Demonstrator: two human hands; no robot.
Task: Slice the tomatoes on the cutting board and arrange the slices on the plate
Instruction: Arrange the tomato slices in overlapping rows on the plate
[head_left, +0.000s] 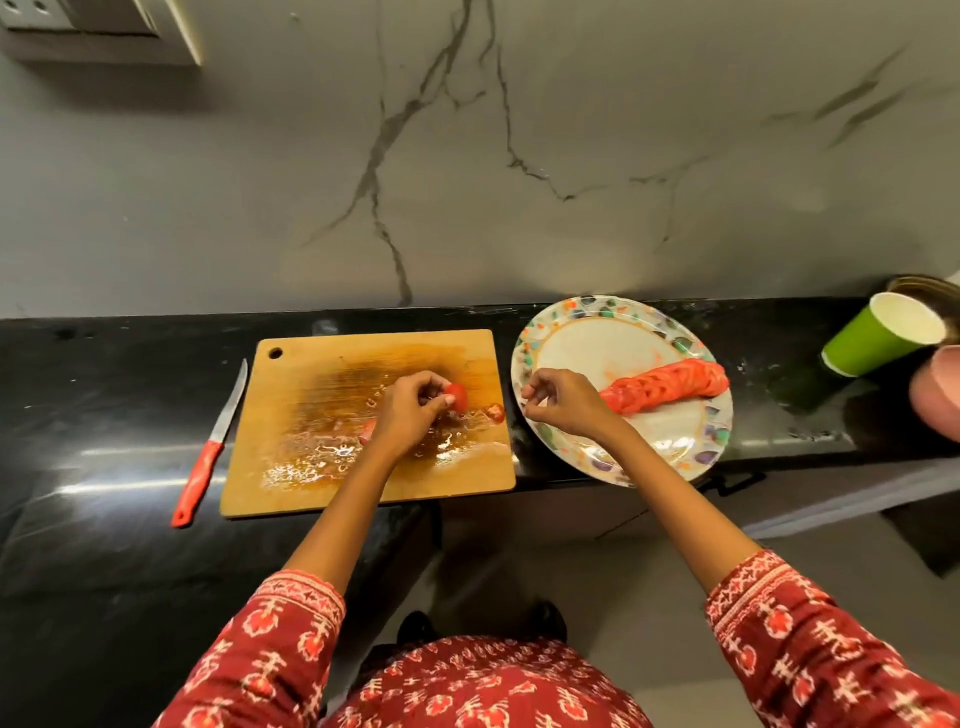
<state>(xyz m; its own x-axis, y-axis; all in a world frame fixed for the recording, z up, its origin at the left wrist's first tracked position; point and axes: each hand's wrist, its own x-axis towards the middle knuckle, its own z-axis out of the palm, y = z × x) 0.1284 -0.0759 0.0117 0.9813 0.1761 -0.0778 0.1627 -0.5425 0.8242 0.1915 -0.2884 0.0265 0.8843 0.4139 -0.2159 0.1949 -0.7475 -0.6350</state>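
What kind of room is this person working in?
Most likely a home kitchen: a polished black stone counter below a marble-look wall, a wet wooden cutting board with a red-handled knife beside it, and a floral-rimmed plate holding tomato slices.
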